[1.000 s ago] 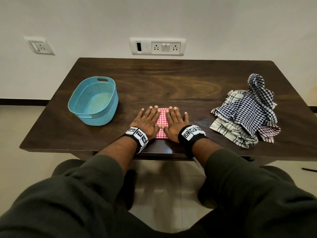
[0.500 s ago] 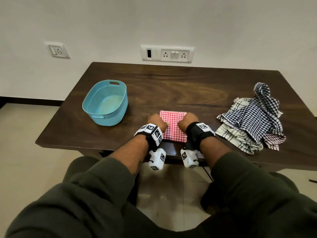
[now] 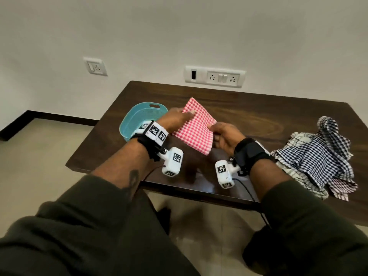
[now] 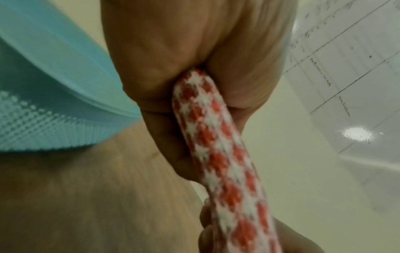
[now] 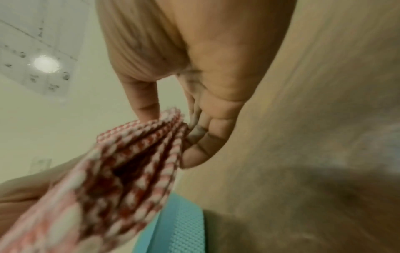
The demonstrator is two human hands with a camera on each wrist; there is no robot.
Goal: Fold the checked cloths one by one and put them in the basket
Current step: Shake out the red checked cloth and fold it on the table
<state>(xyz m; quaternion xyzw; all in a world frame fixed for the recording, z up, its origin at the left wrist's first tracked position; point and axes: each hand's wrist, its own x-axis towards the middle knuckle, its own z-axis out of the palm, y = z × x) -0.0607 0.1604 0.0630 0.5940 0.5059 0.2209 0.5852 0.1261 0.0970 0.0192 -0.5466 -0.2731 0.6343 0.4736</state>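
Note:
A folded red-and-white checked cloth point(image 3: 194, 127) hangs in the air above the dark wooden table point(image 3: 249, 118), tilted, just right of the blue basket point(image 3: 135, 120). My left hand point(image 3: 179, 118) pinches its left edge, thumb on top. My right hand point(image 3: 221, 134) pinches its right edge. In the left wrist view the folded cloth point(image 4: 225, 154) runs between thumb and fingers, with the basket point(image 4: 43, 106) at left. In the right wrist view the cloth's layered edge point(image 5: 138, 162) sits between thumb and fingers, the basket point(image 5: 177, 227) below.
A heap of unfolded checked cloths point(image 3: 318, 156), black-and-white on top, lies at the table's right end. The wall behind carries socket panels point(image 3: 215, 76). The tiled floor lies beyond the table's left edge.
Both hands, which lay flat pressing the folded cloth on the table, gripped its sides and have lifted it up and leftward toward the basket.

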